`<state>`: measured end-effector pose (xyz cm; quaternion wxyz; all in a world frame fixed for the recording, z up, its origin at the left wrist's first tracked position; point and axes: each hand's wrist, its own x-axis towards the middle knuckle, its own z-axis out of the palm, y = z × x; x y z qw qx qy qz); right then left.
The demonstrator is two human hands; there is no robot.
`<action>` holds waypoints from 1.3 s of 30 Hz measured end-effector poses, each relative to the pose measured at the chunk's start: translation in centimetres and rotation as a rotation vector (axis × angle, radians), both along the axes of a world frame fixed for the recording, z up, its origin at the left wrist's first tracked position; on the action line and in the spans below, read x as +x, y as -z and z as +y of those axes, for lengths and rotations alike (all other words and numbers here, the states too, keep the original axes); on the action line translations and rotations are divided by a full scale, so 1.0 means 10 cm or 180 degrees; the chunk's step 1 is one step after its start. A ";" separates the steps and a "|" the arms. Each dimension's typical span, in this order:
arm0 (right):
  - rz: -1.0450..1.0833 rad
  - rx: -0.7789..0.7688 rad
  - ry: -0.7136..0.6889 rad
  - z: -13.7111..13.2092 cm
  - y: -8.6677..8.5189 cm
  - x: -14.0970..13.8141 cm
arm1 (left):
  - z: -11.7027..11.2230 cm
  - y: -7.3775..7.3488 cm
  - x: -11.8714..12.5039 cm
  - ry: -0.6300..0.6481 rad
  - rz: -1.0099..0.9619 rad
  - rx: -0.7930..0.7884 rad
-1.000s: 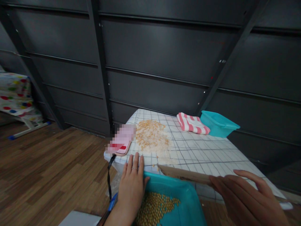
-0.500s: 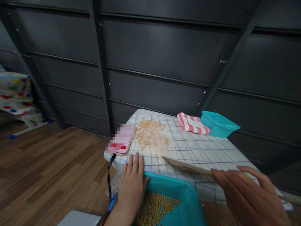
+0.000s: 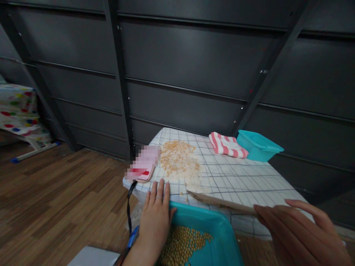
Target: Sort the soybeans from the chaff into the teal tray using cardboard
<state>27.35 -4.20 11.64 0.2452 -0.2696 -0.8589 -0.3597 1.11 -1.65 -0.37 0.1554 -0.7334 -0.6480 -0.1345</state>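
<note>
My right hand is closed on a brown flat piece, perhaps cardboard, seen almost edge-on. Its far end lies low over the near edge of the table, just beyond the teal tub. Fingers stretched out, my left hand lies across the tub's left rim with its fingertips on the tablecloth. Inside the tub are many yellowish-brown soybeans. A spread heap of pale beans mixed with white grains covers the cloth ahead of my left hand. A few loose beans lie between heap and tub.
A pink phone, partly blurred, lies at the left edge of the checked tablecloth. Farther right are a folded red-and-white striped towel and a second teal tub. A dark panelled wall stands behind the table.
My right hand and the brown piece have moved slightly towards me, down to the near table edge; the hand has also shifted right. My left hand and the tub stay put.
</note>
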 end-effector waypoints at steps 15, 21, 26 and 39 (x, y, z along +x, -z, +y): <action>-0.0039 -0.0232 0.0156 0.11 0.09 -0.17 | 0.04 0.03 -0.04 -0.0015 -0.0040 -0.0048; 0.0044 -0.0126 0.0571 0.16 0.04 -0.21 | 0.03 0.05 -0.04 -0.0016 -0.0091 -0.0082; 0.0040 -0.0138 0.0552 0.18 0.03 -0.22 | 0.03 0.06 -0.04 -0.0014 -0.0080 -0.0050; 0.0062 -0.0354 0.0248 0.17 0.05 -0.29 | 0.01 -0.01 -0.05 0.0022 -0.0045 -0.0130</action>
